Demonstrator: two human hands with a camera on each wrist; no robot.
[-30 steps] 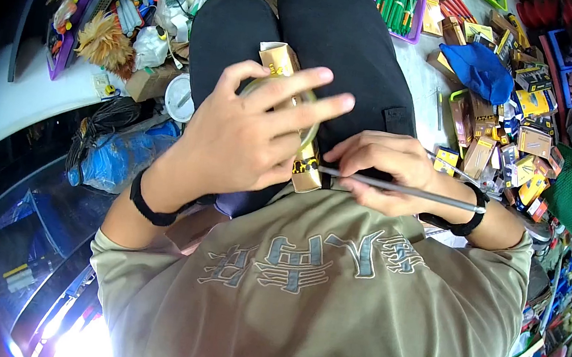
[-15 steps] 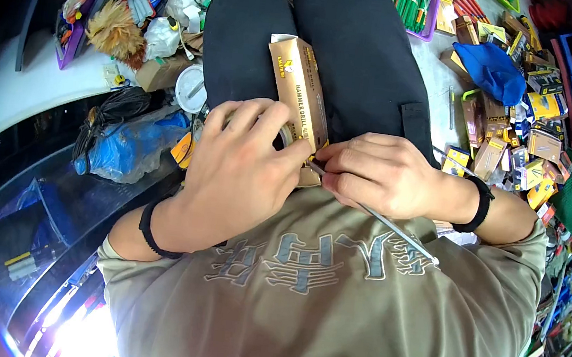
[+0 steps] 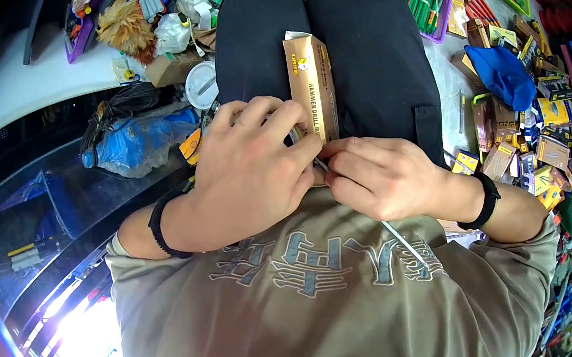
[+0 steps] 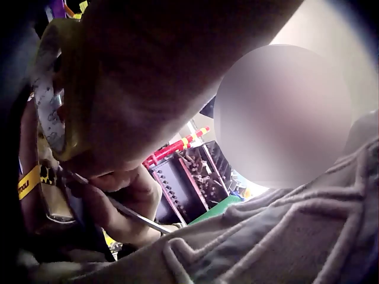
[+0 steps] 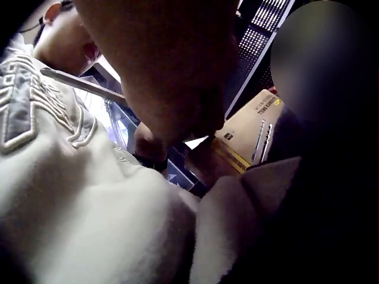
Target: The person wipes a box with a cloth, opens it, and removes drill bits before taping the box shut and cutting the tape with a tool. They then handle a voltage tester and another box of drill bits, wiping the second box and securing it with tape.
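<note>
A gold cardboard box point(image 3: 304, 76) printed HAMMER DRILL lies lengthwise across the lap. My left hand point(image 3: 254, 154) is over the box's near left side, its fingers curled round a roll of tape point(image 4: 74, 89), which shows as a yellowish ring in the left wrist view. Close beside it, my right hand point(image 3: 384, 175) pinches a thin metal rod point(image 3: 408, 246) near the box's near end. One end of the rod sticks out below that hand, across the shirt front. A yellow and black band point(image 4: 38, 177) crosses the box near this end. My fingers hide the rod's other end.
Many small boxes point(image 3: 504, 159) and a blue cloth point(image 3: 502, 76) are heaped at the right. A purple basket point(image 3: 445, 21) of green-wrapped items stands at the back. On the left lie a blue bundle in plastic point(image 3: 139, 146) and a white round lid point(image 3: 202, 84).
My left hand has come down from spread fingers above the box to its near left side, baring the box's printed face. The rod's outer end has swung down toward the shirt.
</note>
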